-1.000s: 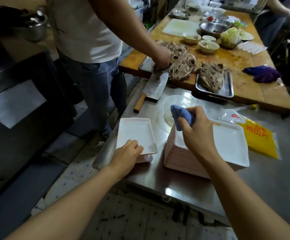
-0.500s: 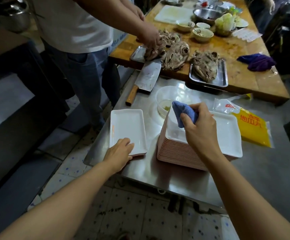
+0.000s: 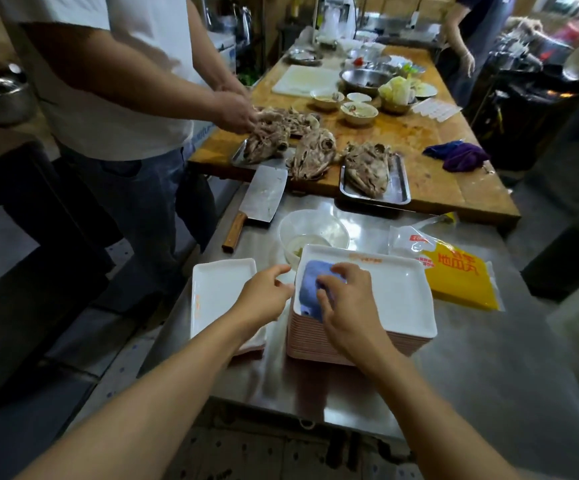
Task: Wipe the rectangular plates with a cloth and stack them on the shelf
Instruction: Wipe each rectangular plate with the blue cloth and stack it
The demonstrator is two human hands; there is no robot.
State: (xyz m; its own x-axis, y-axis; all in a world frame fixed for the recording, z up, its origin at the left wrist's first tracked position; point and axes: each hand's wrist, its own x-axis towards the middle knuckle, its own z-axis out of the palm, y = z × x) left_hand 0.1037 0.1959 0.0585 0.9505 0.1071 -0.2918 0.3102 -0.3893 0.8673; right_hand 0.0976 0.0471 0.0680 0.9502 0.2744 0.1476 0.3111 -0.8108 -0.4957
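A tall stack of white rectangular plates with pink undersides [image 3: 395, 296] stands on the steel table [image 3: 454, 375]. My right hand [image 3: 345, 306] presses a blue cloth [image 3: 310, 287] onto the left end of the top plate, fingers curled over it. A short pile of white rectangular plates [image 3: 218, 292] lies to the left. My left hand [image 3: 263, 296] hovers between the two piles, fingers loosely spread, holding nothing and close to the stack's left rim.
A cleaver [image 3: 258, 202], a clear plastic bowl [image 3: 312, 230] and a yellow packet [image 3: 454, 271] lie behind the plates. A person in a white shirt [image 3: 114, 81] handles cooked heads on trays on the wooden table [image 3: 419, 140]. The steel table's edge lies left of the short pile.
My right hand has lowered the cloth from above the stack onto the top plate. My left hand has left the short pile and moved right toward the stack.
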